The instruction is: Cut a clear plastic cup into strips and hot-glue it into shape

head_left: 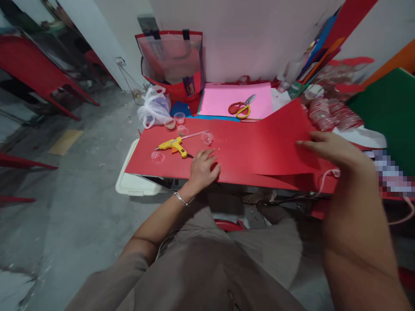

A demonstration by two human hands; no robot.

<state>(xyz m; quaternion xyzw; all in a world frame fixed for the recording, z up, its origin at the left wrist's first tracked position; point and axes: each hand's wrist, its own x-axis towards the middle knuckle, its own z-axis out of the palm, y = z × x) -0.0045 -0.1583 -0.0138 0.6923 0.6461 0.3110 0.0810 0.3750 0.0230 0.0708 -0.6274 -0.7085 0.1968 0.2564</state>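
Note:
My left hand (203, 167) lies at the table's front edge, fingers apart and a little bent, with nothing in it. Just left of it is a yellow hot glue gun (173, 145) with a clear glue stick (195, 134) at its rear. Clear plastic cups (207, 138) lie around the gun. My right hand (327, 147), blurred, reaches over the right edge of a red paper sheet (282, 140) and grips it; the sheet is tilted up from the red tabletop (231, 160). Its thumb is hard to make out.
Red-and-yellow scissors (243, 106) lie on pink paper (220, 97) at the back. A white plastic bag (154, 107) and a tote bag (171, 56) stand at the back left. Stacked clear cups (327, 113) and a green board (389, 116) are at the right.

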